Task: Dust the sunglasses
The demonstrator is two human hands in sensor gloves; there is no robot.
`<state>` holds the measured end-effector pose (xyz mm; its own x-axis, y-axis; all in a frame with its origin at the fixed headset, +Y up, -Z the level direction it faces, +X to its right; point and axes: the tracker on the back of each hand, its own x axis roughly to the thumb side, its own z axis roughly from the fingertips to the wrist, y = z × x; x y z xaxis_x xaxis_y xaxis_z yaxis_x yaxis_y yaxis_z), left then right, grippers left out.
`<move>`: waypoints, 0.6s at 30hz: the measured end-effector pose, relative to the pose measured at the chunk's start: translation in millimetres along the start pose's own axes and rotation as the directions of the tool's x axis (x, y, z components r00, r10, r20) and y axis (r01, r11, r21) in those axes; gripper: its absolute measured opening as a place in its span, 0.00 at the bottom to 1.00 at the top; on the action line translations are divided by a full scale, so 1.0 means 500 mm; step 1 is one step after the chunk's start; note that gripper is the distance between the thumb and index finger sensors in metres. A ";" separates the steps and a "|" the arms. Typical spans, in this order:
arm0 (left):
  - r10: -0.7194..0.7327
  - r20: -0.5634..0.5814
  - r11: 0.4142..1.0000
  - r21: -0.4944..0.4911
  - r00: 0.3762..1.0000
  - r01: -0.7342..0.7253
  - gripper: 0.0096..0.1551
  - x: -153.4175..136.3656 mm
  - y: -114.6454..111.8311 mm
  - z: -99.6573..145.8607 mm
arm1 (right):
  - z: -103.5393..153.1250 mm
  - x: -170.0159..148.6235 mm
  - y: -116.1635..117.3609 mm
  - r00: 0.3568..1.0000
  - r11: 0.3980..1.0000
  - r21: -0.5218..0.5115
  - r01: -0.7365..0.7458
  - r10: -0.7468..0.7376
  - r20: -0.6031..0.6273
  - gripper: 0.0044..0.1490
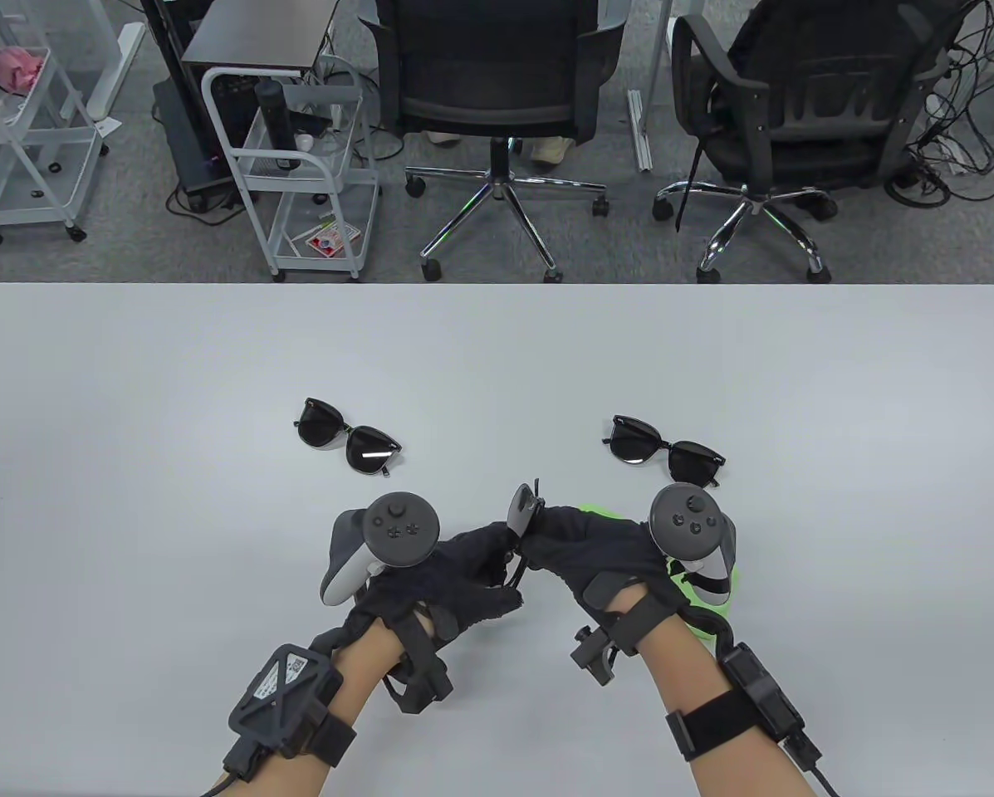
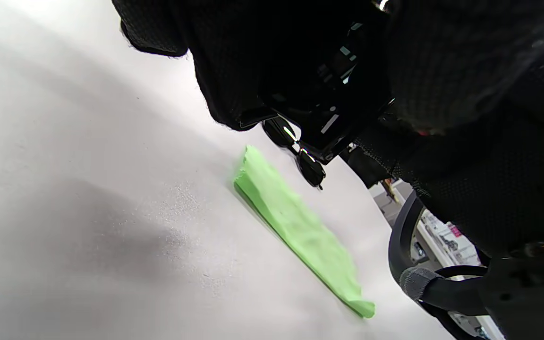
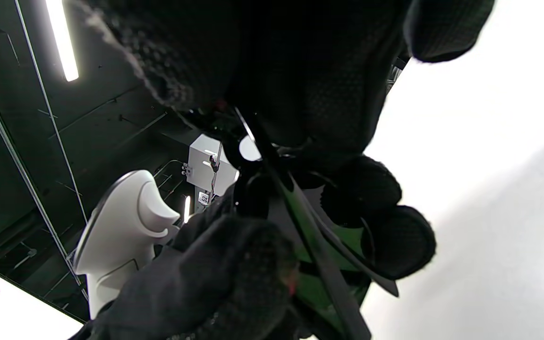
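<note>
Both gloved hands hold one pair of black sunglasses [image 1: 523, 508] between them above the table's front middle. My left hand [image 1: 472, 573] grips it from the left and my right hand [image 1: 580, 548] from the right. In the right wrist view the pair's thin arms [image 3: 319, 255] cross between the fingers of both hands. A green cloth [image 1: 697, 591] lies on the table under my right hand; it also shows in the left wrist view [image 2: 300, 226]. A second pair [image 1: 349, 447] lies to the left. A third pair [image 1: 667, 452] lies to the right.
The white table [image 1: 131, 515] runs edge to edge. Beyond its far edge stand two office chairs [image 1: 497, 83] and white wire carts [image 1: 297, 166] on the floor.
</note>
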<state>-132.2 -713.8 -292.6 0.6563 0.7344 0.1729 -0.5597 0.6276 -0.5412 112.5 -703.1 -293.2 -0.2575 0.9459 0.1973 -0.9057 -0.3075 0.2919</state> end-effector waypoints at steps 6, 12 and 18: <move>0.064 0.019 0.998 -0.009 0.998 -0.064 0.51 -0.001 0.004 0.002 | 0.000 -0.008 -0.007 0.997 0.997 0.001 0.078 -0.078 -0.007 0.26; 0.157 0.028 0.987 0.038 0.987 -0.158 0.51 -0.011 0.025 0.012 | 0.009 -0.036 -0.027 0.983 0.985 -0.058 0.162 -0.166 -0.074 0.25; 0.385 0.068 0.904 0.173 0.921 -0.391 0.51 -0.034 0.059 0.030 | 0.018 -0.068 -0.041 0.937 0.942 -0.134 0.308 -0.325 -0.128 0.26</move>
<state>-167.4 -703.9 -299.0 0.3543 0.9351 0.0072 -0.8500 0.3252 -0.4144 142.9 -729.6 -297.6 0.0100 0.9995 -0.0295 -0.9775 0.0159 0.2102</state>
